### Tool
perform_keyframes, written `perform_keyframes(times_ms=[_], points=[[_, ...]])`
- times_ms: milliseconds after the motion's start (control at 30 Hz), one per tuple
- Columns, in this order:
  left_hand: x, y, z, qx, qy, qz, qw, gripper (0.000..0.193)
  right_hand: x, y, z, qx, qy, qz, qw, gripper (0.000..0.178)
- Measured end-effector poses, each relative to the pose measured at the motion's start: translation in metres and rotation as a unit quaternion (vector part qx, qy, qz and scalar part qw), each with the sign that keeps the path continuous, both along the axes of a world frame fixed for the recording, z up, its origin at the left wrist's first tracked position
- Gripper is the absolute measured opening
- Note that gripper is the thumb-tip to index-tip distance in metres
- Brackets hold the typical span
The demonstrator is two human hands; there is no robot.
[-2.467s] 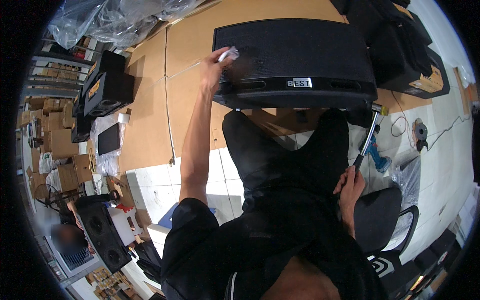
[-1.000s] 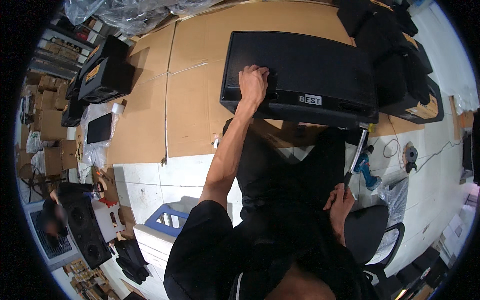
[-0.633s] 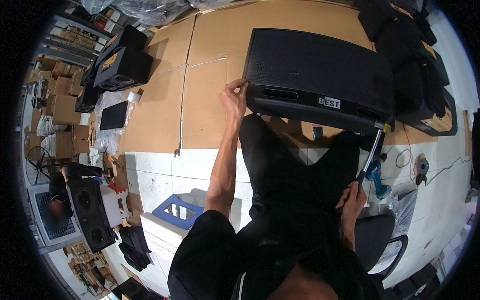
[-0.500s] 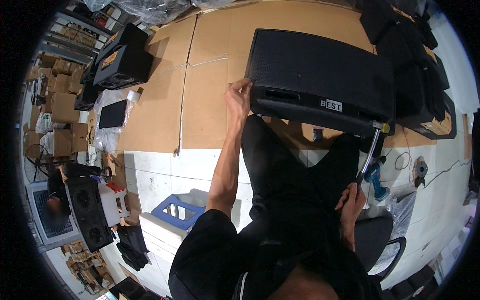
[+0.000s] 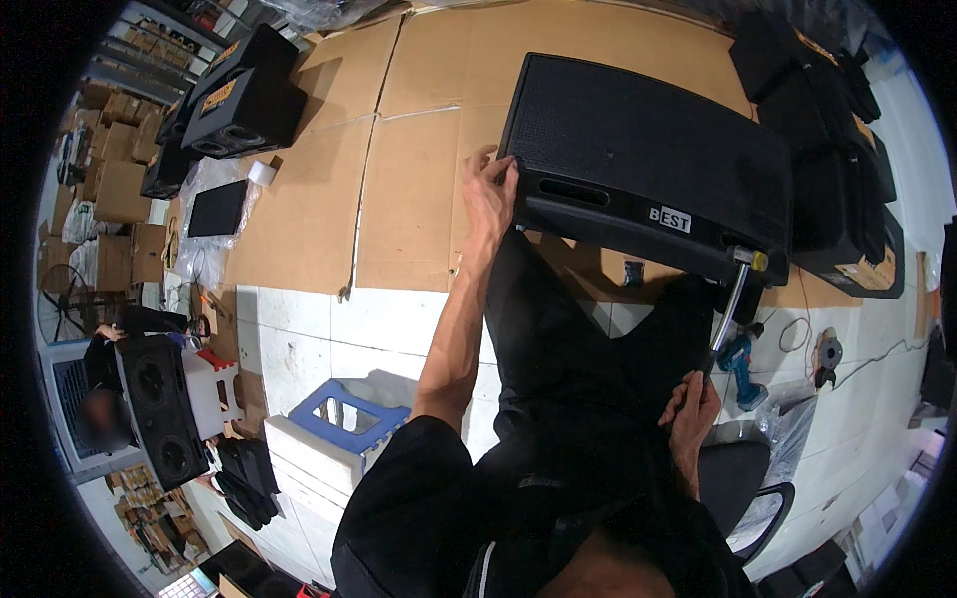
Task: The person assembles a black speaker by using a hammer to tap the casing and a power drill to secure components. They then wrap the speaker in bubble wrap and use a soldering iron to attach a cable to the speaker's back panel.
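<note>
A large black speaker cabinet [image 5: 638, 149] with a textured face and a slot-shaped handle lies in front of me, partly over my lap. My left hand [image 5: 488, 194] grips its left edge near the front corner, thumb and fingers pinched on it. Down by my right thigh, my right hand [image 5: 693, 409] is closed round the dark handle of a hammer [image 5: 733, 309]. The hammer has a shiny metal shaft and a yellow-ended head, which meets the cabinet's near side toward the right corner. Whether it touches or just hovers I cannot tell.
Flat cardboard [image 5: 299, 219] covers the floor ahead. Black speakers [image 5: 832, 189] are stacked at right, others [image 5: 249, 105] at far left. A teal power drill [image 5: 740, 374] lies right of my leg, near a chair [image 5: 733, 483]. A blue-topped step stool [image 5: 344, 414] stands left; another person [image 5: 105, 409] is beyond.
The cabinet appears slightly farther right, along with a small shift of the whole view. My left fingers have changed their pose on the edge; the hammer head stays by the right corner.
</note>
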State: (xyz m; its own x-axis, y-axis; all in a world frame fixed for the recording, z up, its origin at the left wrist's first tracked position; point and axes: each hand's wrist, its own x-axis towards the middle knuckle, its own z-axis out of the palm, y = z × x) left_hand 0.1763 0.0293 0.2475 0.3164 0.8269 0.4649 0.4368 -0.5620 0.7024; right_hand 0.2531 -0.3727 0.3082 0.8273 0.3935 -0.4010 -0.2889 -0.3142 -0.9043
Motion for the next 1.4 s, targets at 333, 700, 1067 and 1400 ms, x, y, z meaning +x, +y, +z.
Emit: perform_keyframes(times_ms=[333,700,1067,1400], points=[[0.011,0.003,-0.011,-0.366,-0.290,0.037,0.884,0.017,0.001,0.002,0.000,-0.002,-0.018,0.014,1.000,0.031],[0.017,-0.001,-0.020,-0.277,-0.213,0.105,0.931,0.024,0.002,0.016,0.008,-0.039,-0.013,0.037,0.998,0.033],[0.011,0.017,-0.004,-0.356,-0.195,0.077,0.911,0.017,0.002,0.017,0.000,-0.037,-0.010,0.012,0.999,0.033],[0.010,0.018,-0.008,-0.395,-0.253,0.081,0.879,0.017,0.008,0.014,-0.005,-0.018,-0.001,0.008,1.000,0.033]])
